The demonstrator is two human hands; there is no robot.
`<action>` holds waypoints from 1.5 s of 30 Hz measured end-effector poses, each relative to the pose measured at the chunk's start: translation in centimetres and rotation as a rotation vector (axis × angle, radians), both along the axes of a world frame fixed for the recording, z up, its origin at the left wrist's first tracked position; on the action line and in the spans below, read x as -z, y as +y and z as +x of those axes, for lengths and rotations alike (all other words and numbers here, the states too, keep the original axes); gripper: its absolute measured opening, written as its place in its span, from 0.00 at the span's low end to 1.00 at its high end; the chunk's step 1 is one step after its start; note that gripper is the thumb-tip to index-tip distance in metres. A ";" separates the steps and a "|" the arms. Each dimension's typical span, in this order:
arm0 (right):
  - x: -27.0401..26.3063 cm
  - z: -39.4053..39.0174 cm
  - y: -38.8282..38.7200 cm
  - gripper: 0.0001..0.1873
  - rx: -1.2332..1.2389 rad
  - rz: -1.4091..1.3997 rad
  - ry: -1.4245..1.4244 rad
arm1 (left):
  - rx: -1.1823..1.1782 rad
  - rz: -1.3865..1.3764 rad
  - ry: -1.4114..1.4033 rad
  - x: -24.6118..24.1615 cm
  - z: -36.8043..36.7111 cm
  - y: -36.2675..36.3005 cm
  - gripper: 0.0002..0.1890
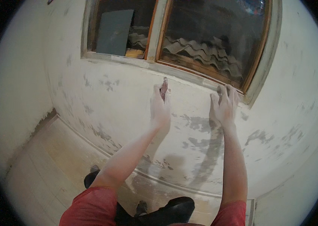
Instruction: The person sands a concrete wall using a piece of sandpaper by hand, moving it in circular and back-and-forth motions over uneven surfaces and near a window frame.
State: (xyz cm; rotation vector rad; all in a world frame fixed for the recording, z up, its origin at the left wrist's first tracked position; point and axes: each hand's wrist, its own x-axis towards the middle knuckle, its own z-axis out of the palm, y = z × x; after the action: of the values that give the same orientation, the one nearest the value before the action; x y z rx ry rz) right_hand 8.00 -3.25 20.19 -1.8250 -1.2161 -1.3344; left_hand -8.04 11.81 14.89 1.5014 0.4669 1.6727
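My left hand [161, 99], dusted white, grips a small reddish-brown piece, perhaps folded sandpaper [164, 89], against the wall just under the window sill. White filler with grey patches covers the wall [136, 93]. To the right, my right hand [226, 103] rests with bent, spread fingers at the sill's edge [187, 74], near the window's lower right corner; I see nothing held in it. Pale dust coats both forearms. Above the hands is the wood-framed window [204, 50].
Corrugated roofing sheets [204, 55] and a grey panel [115, 32] show through the panes. A side wall [18, 84] meets this wall at the left. Below lie the dusty tiled floor [46, 158] and my feet, close to the wall's base.
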 end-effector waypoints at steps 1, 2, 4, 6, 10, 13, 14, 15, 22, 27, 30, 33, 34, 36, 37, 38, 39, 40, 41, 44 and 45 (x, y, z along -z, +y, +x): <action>0.3 0.6 0.6 0.26 0.033 0.008 0.126 | 0.040 0.051 0.023 0.3 1.2 0.8 0.08; 0.7 1.2 1.0 0.26 0.010 0.043 0.069 | -0.054 0.137 0.068 0.5 2.6 1.6 0.09; 2.2 2.3 1.9 0.26 0.123 0.063 -0.024 | -0.143 0.232 0.129 1.0 4.8 3.1 0.09; 3.5 3.3 2.4 0.26 0.086 0.133 -0.102 | -0.300 0.373 0.336 1.4 6.3 4.0 0.16; 4.5 4.4 2.7 0.26 0.074 0.153 -0.091 | -0.436 0.341 0.426 1.7 7.2 3.1 0.15; 4.1 4.5 2.6 0.27 0.098 0.159 -0.138 | -0.452 0.339 0.418 1.2 6.8 0.9 0.13; 4.0 4.5 2.6 0.27 0.104 0.161 -0.122 | -0.379 0.541 0.502 1.0 6.6 0.0 0.12; 4.0 4.5 2.7 0.27 0.093 0.170 -0.133 | -0.258 0.713 0.660 0.9 6.4 -0.8 0.11; 4.4 4.7 3.1 0.27 0.129 0.178 -0.109 | -0.498 0.528 0.599 -1.3 5.6 1.5 0.12; 4.4 4.4 3.0 0.27 0.114 0.161 -0.084 | -0.253 1.120 0.776 0.8 6.6 2.9 0.10; 4.3 4.2 2.9 0.27 0.121 0.149 -0.091 | -0.310 1.013 0.491 1.6 6.4 4.5 0.07; 4.2 4.2 2.8 0.26 0.123 0.151 -0.105 | -0.269 0.948 0.405 1.6 5.8 6.7 0.09; 4.2 4.2 2.8 0.26 0.114 0.155 -0.102 | -0.260 0.993 0.390 1.8 5.8 7.3 0.09; 4.3 4.3 2.7 0.26 0.109 0.153 -0.117 | -0.039 1.049 0.431 1.9 5.6 8.0 0.13; 4.3 4.4 2.7 0.26 0.113 0.147 -0.105 | -0.040 1.055 0.386 1.9 5.6 8.2 0.13; 4.5 4.4 2.7 0.26 0.114 0.149 -0.122 | -0.091 1.119 0.353 2.0 5.6 8.2 0.14; 4.5 4.4 2.7 0.26 0.107 0.155 -0.124 | -0.148 1.233 0.383 2.0 5.7 8.1 0.15; 4.7 4.4 2.7 0.26 0.089 0.168 -0.136 | -0.127 1.171 0.323 2.1 5.7 7.8 0.15; 4.7 4.4 2.7 0.26 0.112 0.147 -0.116 | -0.149 1.213 0.339 2.0 5.9 7.6 0.17; 4.9 4.3 2.7 0.24 0.123 0.155 -0.139 | -0.280 1.233 0.403 1.7 6.2 6.6 0.22; 4.9 4.3 2.7 0.24 0.127 0.153 -0.141 | -0.360 1.130 0.411 1.7 6.4 6.4 0.25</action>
State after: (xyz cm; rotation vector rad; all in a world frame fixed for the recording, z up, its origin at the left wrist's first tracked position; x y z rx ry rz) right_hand 12.30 -0.50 15.31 -1.7482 -1.0504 -1.6052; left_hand -1.62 18.20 13.21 2.7331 -0.0751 2.0266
